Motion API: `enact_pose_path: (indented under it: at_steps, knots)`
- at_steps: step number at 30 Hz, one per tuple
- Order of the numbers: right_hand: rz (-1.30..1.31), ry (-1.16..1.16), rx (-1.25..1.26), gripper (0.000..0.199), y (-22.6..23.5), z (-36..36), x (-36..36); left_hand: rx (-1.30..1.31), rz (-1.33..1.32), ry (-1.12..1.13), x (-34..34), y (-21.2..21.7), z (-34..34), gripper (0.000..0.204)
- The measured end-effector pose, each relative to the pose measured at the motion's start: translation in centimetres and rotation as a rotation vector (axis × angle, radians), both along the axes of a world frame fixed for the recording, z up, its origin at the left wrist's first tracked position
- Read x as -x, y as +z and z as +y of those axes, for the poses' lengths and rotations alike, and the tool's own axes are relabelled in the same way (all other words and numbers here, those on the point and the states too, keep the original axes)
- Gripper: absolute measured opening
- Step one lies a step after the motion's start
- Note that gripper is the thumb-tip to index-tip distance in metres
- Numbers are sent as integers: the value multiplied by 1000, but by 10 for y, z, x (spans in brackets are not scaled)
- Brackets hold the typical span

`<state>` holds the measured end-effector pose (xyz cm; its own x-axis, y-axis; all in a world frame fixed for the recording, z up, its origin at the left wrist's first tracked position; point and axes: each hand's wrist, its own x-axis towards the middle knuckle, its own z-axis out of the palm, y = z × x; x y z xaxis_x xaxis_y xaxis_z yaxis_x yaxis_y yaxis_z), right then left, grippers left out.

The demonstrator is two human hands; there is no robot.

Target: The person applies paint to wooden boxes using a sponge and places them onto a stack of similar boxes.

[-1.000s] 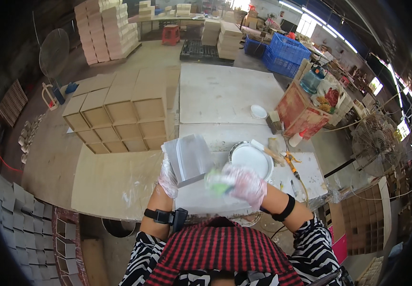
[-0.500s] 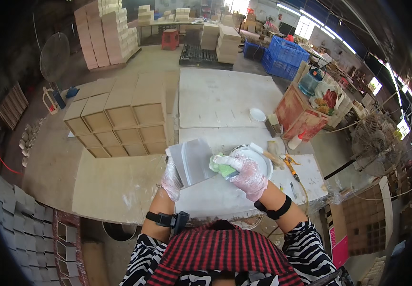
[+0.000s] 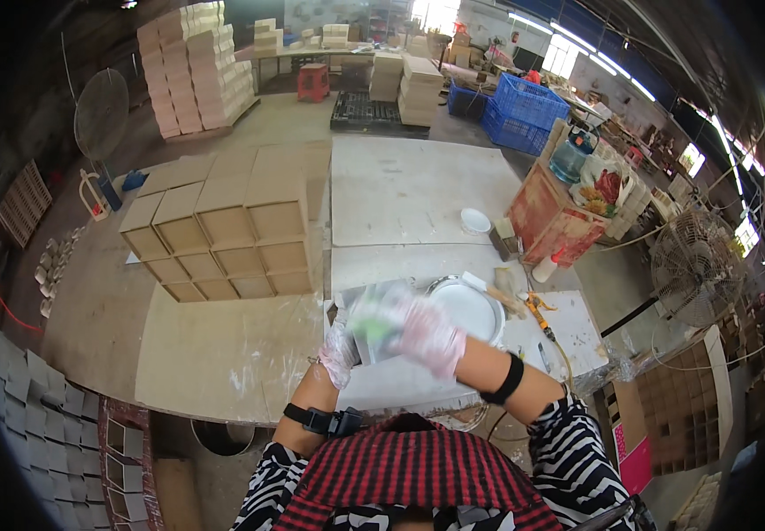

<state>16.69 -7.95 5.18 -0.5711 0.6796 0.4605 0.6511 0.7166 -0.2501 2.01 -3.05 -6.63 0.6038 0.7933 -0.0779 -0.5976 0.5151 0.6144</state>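
My left hand (image 3: pixel 340 351), in a thin clear glove, grips the lower left edge of a grey square piece (image 3: pixel 373 301) held just above the white bench top (image 3: pixel 568 329). My right hand (image 3: pixel 425 334), also gloved, presses a green sponge (image 3: pixel 372 324) against the face of that piece; the hand is blurred with motion. A round white basin (image 3: pixel 473 307) sits just right of the hands.
Rows of tan open boxes (image 3: pixel 223 232) stand to the left on a board. A red crate (image 3: pixel 552 219) with bottles and a small white bowl (image 3: pixel 474 219) lie beyond. A floor fan (image 3: pixel 699 265) stands right; grey pieces (image 3: pixel 19 398) are stacked at lower left.
My right hand with the green sponge has swept leftward from the basin across the grey piece. The left hand keeps its hold and has barely moved.
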Motion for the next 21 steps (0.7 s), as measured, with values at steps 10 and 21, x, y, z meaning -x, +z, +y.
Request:
enact_pose_path:
  at_steps: [10,21]
  knots:
    - [117,-402,50,34,15,72,-13,159,16,60,-1,10,-14,61]
    - [-52,24,90,43,-23,16,18,161,-101,4,8,25,-14,48]
